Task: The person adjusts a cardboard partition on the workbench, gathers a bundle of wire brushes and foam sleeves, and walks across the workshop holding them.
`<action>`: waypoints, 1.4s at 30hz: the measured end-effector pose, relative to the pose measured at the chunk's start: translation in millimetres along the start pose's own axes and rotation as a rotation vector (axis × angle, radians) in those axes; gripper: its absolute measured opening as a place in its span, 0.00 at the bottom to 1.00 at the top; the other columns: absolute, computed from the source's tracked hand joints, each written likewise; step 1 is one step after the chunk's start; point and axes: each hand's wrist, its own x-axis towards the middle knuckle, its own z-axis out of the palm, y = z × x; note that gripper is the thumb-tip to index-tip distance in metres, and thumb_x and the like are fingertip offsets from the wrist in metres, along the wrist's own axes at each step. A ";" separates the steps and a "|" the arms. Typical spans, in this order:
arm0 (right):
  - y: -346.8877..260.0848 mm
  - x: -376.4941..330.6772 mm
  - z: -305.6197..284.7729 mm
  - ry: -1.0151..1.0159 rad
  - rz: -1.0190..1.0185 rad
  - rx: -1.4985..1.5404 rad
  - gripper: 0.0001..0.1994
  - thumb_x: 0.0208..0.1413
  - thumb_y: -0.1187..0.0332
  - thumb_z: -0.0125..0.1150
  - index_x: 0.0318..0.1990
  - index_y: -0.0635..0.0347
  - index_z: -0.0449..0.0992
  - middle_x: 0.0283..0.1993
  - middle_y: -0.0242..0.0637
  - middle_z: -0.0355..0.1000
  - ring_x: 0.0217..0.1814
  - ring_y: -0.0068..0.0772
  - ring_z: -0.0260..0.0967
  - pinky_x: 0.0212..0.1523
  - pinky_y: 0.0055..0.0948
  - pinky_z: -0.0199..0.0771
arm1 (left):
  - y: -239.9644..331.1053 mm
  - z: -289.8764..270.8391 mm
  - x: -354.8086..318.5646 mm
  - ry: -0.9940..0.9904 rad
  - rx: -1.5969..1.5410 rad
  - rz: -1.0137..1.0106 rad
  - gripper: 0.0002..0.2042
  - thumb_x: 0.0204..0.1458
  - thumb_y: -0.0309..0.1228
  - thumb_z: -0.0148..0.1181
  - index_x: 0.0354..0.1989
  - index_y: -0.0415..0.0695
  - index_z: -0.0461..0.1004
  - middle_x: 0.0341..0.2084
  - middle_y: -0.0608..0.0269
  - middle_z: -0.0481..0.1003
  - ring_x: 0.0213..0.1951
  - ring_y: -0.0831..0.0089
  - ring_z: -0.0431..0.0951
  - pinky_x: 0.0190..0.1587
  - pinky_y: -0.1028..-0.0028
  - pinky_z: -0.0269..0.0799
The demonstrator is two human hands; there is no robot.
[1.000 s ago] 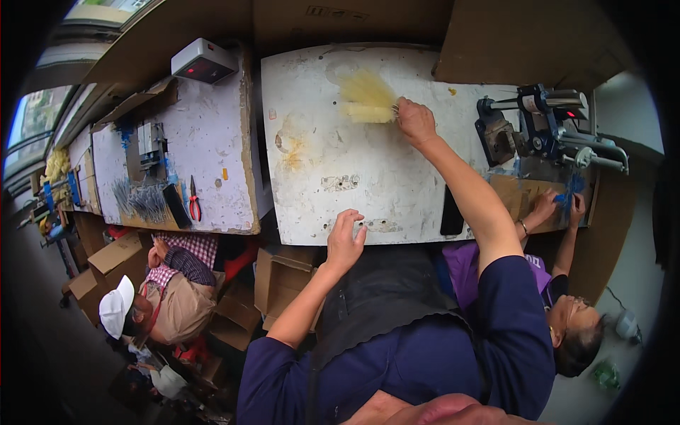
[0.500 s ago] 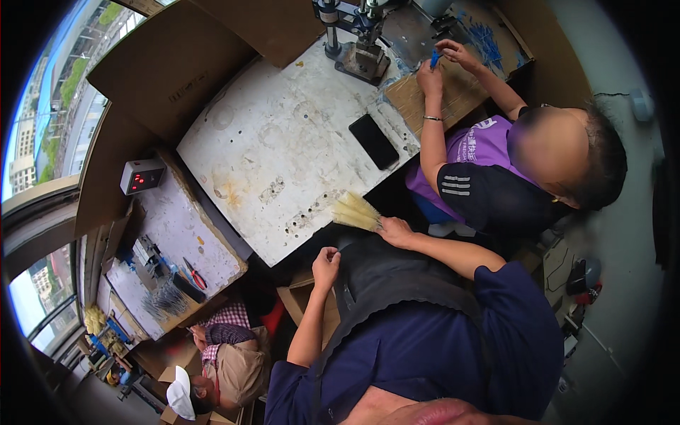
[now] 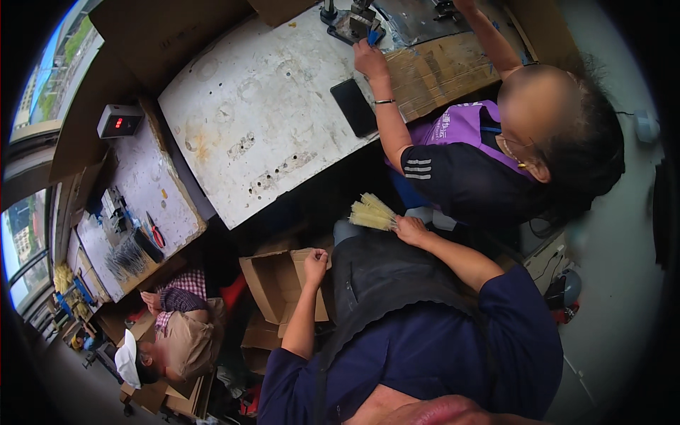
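Note:
My right hand point(image 3: 411, 231) is closed round the thin ends of a bundle of pale yellow bristle brushes point(image 3: 373, 212). The bristle heads fan out to the left, above my lap and below the table's near edge. My left hand point(image 3: 316, 266) is raised beside my black apron point(image 3: 397, 283), its fingers curled together. Whatever it may hold is too small to make out. Just left of that hand stands an open cardboard box point(image 3: 273, 290).
A worn white table point(image 3: 262, 106) bears a black phone point(image 3: 353, 108) and a metal bench press point(image 3: 354, 27). At the right a co-worker point(image 3: 467, 166) holds a small blue piece. Another person point(image 3: 188, 329) sits lower left by a side bench point(image 3: 152, 188) with red-handled pliers point(image 3: 156, 230).
The brushes in my right hand have left the table's edge and come over my lap. My view has shifted, showing more of the boxes. The co-worker's hands have moved apart.

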 end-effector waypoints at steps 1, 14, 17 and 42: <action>1.5 -0.9 3.6 -0.015 0.018 0.003 0.16 0.58 0.61 0.54 0.44 0.67 0.71 0.38 0.56 0.75 0.45 0.58 0.73 0.47 0.52 0.71 | -23.2 1.8 1.5 0.005 0.062 -0.019 0.07 0.52 0.31 0.60 0.35 0.41 0.76 0.25 0.59 0.79 0.29 0.68 0.79 0.36 0.69 0.74; 67.9 -27.6 7.0 -0.145 -0.065 -0.297 0.18 0.60 0.56 0.52 0.44 0.65 0.73 0.41 0.56 0.75 0.48 0.59 0.72 0.49 0.51 0.70 | -129.7 94.2 -76.8 0.207 0.149 -0.232 0.07 0.49 0.35 0.57 0.30 0.45 0.77 0.28 0.52 0.79 0.36 0.53 0.80 0.42 0.59 0.74; 96.8 -38.0 8.4 -0.110 -0.069 -0.322 0.18 0.60 0.56 0.53 0.44 0.65 0.74 0.39 0.58 0.75 0.47 0.61 0.72 0.48 0.53 0.69 | -111.7 129.3 -95.8 0.232 0.071 -0.183 0.08 0.50 0.35 0.57 0.31 0.45 0.77 0.30 0.49 0.79 0.38 0.50 0.79 0.41 0.59 0.74; 106.7 -66.8 48.3 -0.012 -0.003 -0.069 0.16 0.56 0.59 0.56 0.42 0.64 0.79 0.44 0.52 0.76 0.50 0.52 0.74 0.50 0.47 0.71 | -147.6 69.9 -51.2 -0.206 -0.559 -0.227 0.01 0.57 0.24 0.53 0.36 0.42 0.70 0.23 0.64 0.73 0.20 0.77 0.74 0.19 0.79 0.69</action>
